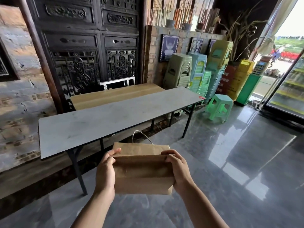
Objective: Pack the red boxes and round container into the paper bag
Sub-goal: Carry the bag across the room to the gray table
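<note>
A brown paper bag hangs in the air in front of me, below the near edge of the grey table. My left hand grips its left side and my right hand grips its right side. The bag's top is folded over toward me, and a thin white cord handle sticks up behind it. No red boxes or round container are in view; what the bag holds is hidden.
A wooden table stands behind the grey one against dark carved doors. Stacked plastic stools line the brick wall at the right, and one green stool sits on the glossy floor. An open doorway is at far right.
</note>
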### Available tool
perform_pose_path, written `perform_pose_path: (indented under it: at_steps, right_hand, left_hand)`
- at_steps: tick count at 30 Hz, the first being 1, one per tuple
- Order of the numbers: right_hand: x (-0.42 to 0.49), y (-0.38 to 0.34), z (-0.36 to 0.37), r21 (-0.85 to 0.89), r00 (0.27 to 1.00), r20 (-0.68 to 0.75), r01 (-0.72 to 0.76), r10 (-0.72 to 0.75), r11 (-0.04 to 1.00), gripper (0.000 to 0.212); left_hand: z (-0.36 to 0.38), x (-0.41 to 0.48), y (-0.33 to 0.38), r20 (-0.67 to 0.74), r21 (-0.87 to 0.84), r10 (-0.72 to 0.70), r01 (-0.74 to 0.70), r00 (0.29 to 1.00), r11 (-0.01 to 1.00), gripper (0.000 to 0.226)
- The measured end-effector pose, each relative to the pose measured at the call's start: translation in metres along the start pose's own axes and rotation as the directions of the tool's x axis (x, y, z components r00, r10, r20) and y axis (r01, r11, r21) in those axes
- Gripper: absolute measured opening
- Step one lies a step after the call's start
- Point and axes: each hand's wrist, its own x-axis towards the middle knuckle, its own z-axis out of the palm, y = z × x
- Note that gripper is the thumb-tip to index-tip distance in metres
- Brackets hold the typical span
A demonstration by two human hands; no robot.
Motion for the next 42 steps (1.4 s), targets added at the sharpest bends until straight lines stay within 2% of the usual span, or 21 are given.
perform_pose_path:
  at_steps: [8,18,25,33,42]
  right_hand:
    - [0.149,-0.021,0.011,0.023,1.000,0.010,0.005,-0.005,1.000,0.025]
    - [0.360,-0.093,0.013,0.058,0.996,0.085,0.007,-0.012,0.998,0.020]
    - [0.453,-0.097,0.033,0.028,0.993,0.110,-0.034,0.031,0.999,0.022]
    - [0.564,-0.104,0.068,0.028,0.993,0.101,-0.062,0.059,0.998,0.024]
    - [0.706,-0.130,0.129,-0.092,0.993,0.076,-0.086,0.093,0.992,0.025]
  left_hand:
    - [0.075,0.125,-0.006,-0.024,0.019,-0.012,0.012,1.000,1.000,0.036]
    - [0.194,0.292,0.027,-0.108,0.016,-0.014,0.016,0.994,1.000,0.034]
    - [0.228,0.369,0.020,-0.161,0.035,-0.054,0.060,0.986,0.998,0.035]
    - [0.258,0.488,0.003,-0.158,0.077,-0.054,0.067,0.986,0.995,0.032]
    - [0.289,0.647,0.001,-0.163,0.061,-0.104,0.115,0.981,0.991,0.032]
